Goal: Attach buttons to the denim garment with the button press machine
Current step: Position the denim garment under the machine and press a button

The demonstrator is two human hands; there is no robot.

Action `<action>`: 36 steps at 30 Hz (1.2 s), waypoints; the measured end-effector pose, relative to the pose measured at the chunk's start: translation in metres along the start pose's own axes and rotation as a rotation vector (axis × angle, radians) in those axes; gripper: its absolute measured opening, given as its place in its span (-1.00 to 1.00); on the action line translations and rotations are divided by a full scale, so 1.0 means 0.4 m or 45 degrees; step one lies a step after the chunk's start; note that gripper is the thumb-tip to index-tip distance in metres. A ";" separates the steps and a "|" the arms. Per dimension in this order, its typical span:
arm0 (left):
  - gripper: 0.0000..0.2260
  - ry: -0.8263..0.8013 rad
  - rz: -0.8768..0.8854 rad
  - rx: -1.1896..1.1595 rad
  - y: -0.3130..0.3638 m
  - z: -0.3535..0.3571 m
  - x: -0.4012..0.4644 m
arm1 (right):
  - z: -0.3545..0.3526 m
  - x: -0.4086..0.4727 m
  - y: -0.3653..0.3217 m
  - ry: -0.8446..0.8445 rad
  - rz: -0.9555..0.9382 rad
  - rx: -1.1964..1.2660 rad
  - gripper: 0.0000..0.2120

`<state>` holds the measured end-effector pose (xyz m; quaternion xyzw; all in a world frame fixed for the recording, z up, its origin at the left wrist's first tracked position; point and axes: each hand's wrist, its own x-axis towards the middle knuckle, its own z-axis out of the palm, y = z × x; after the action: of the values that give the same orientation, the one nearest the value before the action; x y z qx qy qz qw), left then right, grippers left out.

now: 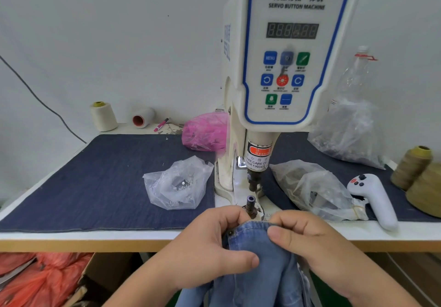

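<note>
White wall backs a pale worktop (pixel 71 234) with a wooden front edge, most of it covered by a dark blue denim sheet (pixel 100 180). At the middle stands the white button press machine (pixel 286 68), labelled "SERVO BUTTON MACHINE", with its control panel facing the camera, a dark punch pointing straight down and a small upright lower die (pixel 251 205) just under it. Left of the machine lie a clear plastic bag (pixel 179 184) holding small metal parts and, farther back, a pink plastic bag (pixel 205 131); near the wall stand a cream thread cone (pixel 103 116), a white spool on its side (pixel 143 117) and a pink marker (pixel 161 124). Right of the machine lie two more clear bags (pixel 317 192), a white handheld controller (pixel 374 199), a clear bottle (pixel 355 73) behind a crumpled bag, and olive thread cones (pixel 415 173) at the edge. Red plastic bags (pixel 35 280) sit below the worktop at the left. The denim garment (pixel 253 266), light blue, hangs from the worktop's front edge down toward the camera, its long axis running near to far, with its top edge just short of the lower die. The left hand (pixel 202 249) pinches the garment's left side, thumb over the cloth and fingers curled behind; a small dark button shows beside its fingers. The right hand (pixel 307 242) grips the right side of the top edge likewise, thumb pressed on the denim.
</note>
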<state>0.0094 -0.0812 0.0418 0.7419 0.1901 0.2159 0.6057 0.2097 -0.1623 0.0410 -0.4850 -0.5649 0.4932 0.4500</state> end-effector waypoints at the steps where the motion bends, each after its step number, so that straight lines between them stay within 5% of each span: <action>1: -0.84 -0.007 -0.030 0.008 -0.002 -0.002 0.004 | 0.000 0.000 0.006 0.049 -0.024 0.056 -0.76; 8: -0.85 0.008 -0.188 -0.032 -0.037 -0.011 0.029 | 0.008 0.031 0.068 0.311 -0.049 0.369 -0.45; 13: -0.85 0.201 -0.230 -0.108 -0.041 -0.022 0.047 | -0.010 0.071 0.071 0.124 0.083 0.552 -0.90; 20: -0.86 0.439 -0.293 -0.380 -0.041 -0.029 0.123 | -0.051 0.114 0.085 0.037 0.320 0.138 -0.83; 25: -0.79 0.516 -0.308 -0.275 -0.059 -0.024 0.162 | -0.063 0.115 0.135 0.167 0.229 0.407 -0.77; 36: -0.74 0.633 -0.162 -0.220 -0.133 -0.009 0.171 | -0.066 0.171 0.181 0.368 0.043 0.385 -0.71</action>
<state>0.0635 -0.0309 -0.0036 0.5982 0.3602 0.3683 0.6138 0.2347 -0.0883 -0.0259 -0.4869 -0.4057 0.5050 0.5859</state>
